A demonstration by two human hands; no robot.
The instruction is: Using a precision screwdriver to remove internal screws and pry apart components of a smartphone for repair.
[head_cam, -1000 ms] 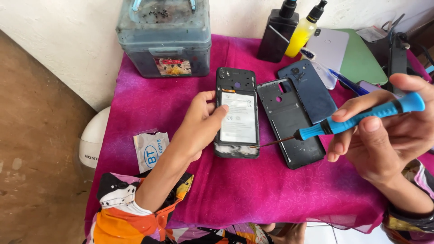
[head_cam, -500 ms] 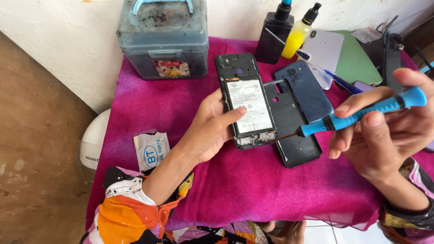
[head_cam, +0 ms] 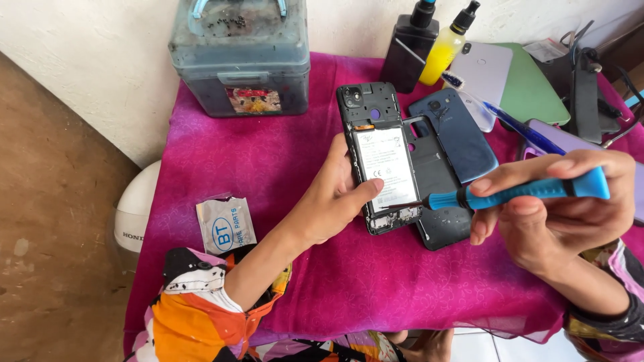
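My left hand (head_cam: pixel 333 198) holds an opened black phone (head_cam: pixel 380 153) with its white battery showing, tilted up off the pink cloth (head_cam: pixel 255 167). The thumb rests on the battery's lower part. My right hand (head_cam: pixel 555 209) grips a blue screwdriver (head_cam: pixel 518 192). Its dark tip touches the phone's lower right edge. Beside the phone lies a black inner frame (head_cam: pixel 439 188), and next to that a dark blue back cover (head_cam: pixel 456 137).
A grey-blue plastic toolbox (head_cam: pixel 239 53) stands at the back left. A black bottle (head_cam: pixel 410 47) and a yellow bottle (head_cam: pixel 448 47) stand at the back. Phone covers, a green case (head_cam: pixel 533 87) and cables lie right. A small foil packet (head_cam: pixel 225 225) lies left. A white helmet (head_cam: pixel 137 208) sits below the table.
My left hand has lifted the phone off the cloth and tilted it toward the right. The screwdriver tip has come in to meet its lower edge.
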